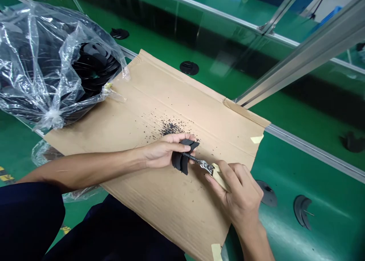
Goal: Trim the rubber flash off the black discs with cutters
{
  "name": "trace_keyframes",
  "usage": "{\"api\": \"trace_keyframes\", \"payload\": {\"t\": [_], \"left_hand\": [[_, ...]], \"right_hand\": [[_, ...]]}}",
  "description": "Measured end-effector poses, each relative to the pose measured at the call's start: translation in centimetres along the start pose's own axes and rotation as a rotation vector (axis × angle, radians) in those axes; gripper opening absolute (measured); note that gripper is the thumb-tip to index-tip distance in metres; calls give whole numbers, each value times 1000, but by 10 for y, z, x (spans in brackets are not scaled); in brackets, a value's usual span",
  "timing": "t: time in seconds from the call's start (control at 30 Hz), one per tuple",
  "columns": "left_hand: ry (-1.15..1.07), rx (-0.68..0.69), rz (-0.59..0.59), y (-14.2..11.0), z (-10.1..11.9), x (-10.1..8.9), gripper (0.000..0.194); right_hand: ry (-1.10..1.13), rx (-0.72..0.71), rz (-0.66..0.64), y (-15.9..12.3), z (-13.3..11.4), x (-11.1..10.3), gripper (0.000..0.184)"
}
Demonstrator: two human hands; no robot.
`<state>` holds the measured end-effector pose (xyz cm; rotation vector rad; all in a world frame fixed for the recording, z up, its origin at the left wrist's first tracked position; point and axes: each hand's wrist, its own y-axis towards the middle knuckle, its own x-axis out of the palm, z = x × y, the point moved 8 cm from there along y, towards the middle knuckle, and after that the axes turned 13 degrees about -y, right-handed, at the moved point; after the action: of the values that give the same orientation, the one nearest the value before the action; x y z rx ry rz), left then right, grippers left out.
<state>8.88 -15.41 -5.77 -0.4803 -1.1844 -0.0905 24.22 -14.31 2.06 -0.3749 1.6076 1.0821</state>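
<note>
My left hand (164, 151) is closed on black curved plastic pieces (180, 162), its thumb on top and fingers behind them. A thin black stem sticks out from the pieces toward the right. My right hand (241, 189) is wrapped around a pair of nippers (205, 165) with pale, tape-like covering on the handles. The metal jaws of the nippers meet the end of the stem; whether they are fully closed on it is too small to tell. Just beyond my left hand, small black scraps (171, 128) are scattered over the cardboard sheet (159, 200).
A clear plastic bag (31, 63) full of black curved pieces lies at the left. Black pieces (189, 67) also sit on the green surface beyond the cardboard, and others (303, 211) at the right. A metal post (273, 67) rises at the cardboard's far right edge.
</note>
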Motion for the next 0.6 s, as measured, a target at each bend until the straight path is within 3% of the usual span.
{"api": "trace_keyframes", "payload": {"t": [0.2, 0.33, 0.47, 0.6], "left_hand": [[255, 80, 30, -2, 11, -1, 26], [541, 198, -29, -10, 21, 12, 21], [731, 120, -60, -14, 10, 17, 36], [772, 105, -15, -14, 5, 12, 40]], "right_hand": [[-97, 64, 35, 1, 5, -3, 23], [-252, 98, 42, 2, 10, -3, 30], [-280, 119, -12, 2, 10, 4, 32], [-283, 129, -25, 1, 9, 6, 29]]}}
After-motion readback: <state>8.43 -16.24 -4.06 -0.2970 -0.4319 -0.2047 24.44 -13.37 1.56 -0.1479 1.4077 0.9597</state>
